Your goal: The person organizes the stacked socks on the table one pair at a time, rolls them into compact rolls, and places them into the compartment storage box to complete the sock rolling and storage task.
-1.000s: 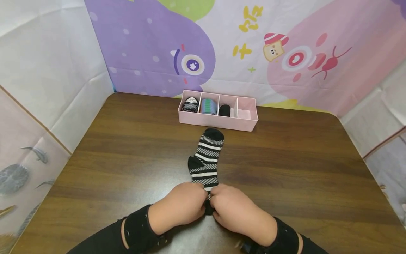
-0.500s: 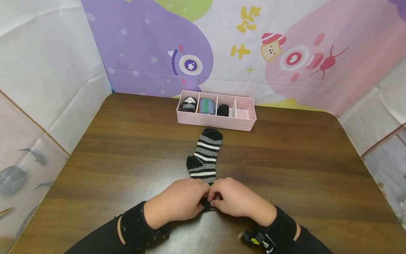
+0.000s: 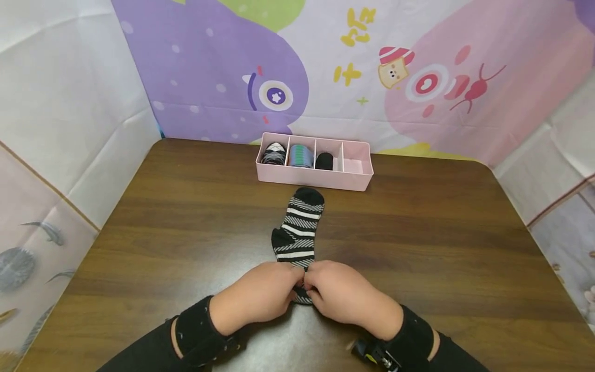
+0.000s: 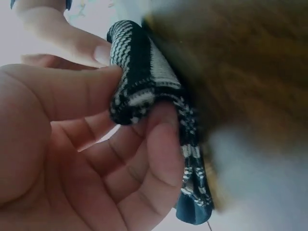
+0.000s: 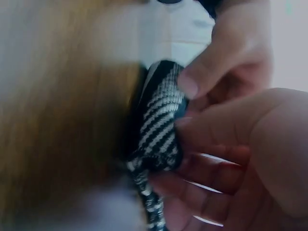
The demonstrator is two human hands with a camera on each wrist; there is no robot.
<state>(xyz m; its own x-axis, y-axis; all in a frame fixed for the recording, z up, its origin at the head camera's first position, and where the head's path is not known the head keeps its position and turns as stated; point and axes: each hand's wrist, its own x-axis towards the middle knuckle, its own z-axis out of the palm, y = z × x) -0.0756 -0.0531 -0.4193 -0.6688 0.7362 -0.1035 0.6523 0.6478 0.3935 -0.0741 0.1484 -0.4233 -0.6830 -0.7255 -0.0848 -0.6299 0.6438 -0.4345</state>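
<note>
A black-and-white striped sock [image 3: 299, 230] lies on the table, its black toe pointing to the back and its heel bulging left. At its near end my left hand [image 3: 262, 292] and right hand [image 3: 348, 294] meet, both pinching the fabric. In the left wrist view the sock's end [image 4: 139, 57] is curled over into a thick fold between thumb and fingers, with another layer hanging below. The right wrist view has the same fold [image 5: 161, 115] between the right thumb and fingertips, somewhat blurred. From the head, the fingertips mostly hide the fold.
Behind the sock stands a pink divided box [image 3: 311, 178]. Its compartments hold, from the left, an argyle sock roll [image 3: 274, 153], a blue-green roll [image 3: 300, 156] and a black roll [image 3: 324, 161]; the rightmost shows bare bottom. A printed cloth [image 3: 344, 113] hangs behind the brown table [image 3: 418, 232].
Both hands have shifted slightly away from the person along the sock, and its near end has been turned over, so less length shows. The view has drifted a little.
</note>
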